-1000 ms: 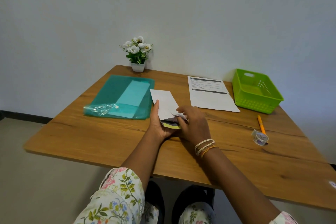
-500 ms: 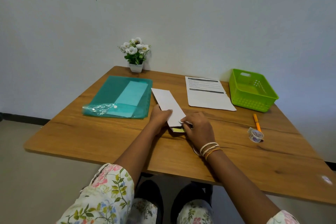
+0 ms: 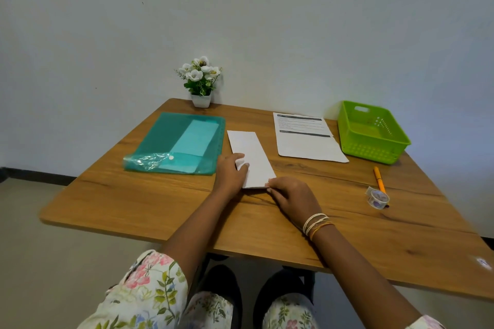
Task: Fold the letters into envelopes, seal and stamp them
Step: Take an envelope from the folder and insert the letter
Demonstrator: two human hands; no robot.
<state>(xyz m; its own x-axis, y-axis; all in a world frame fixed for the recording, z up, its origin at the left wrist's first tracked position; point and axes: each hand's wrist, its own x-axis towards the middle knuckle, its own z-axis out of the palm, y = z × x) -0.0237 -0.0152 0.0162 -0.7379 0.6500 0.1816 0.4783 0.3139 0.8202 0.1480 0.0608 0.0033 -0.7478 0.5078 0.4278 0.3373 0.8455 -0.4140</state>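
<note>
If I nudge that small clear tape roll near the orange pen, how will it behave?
The small clear tape roll looks light, so it would probably slide easily on the smooth wooden table. It seems tilted against the orange pen, so a push may set it rolling.

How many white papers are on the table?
2. A folded white paper lies under both hands in the middle; a printed sheet lies beside the green basket. The teal folder may hide more.
</note>
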